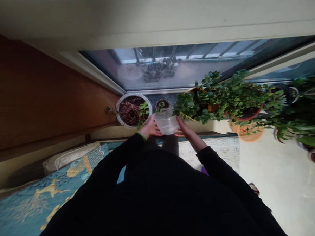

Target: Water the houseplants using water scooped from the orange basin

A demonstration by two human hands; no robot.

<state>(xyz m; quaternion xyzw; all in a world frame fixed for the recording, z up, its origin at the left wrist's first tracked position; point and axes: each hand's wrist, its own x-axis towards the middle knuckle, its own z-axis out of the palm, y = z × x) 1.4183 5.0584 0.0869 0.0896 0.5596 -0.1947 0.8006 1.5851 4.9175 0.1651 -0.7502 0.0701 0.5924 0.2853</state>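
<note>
Head view: You are holding a translucent tub (167,123) between your left hand (150,128) and right hand (186,130), fingers clamping opposite sides, neither hand nearer, its far edge facing a small potted plant (161,104).

Between my fingers (181,123), a milky-white bowl (167,125); right of them, green plants (222,100); far left, a blue quilt (73,182), yellow-figured.

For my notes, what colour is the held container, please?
The container looks translucent whitish in the head view.
</note>
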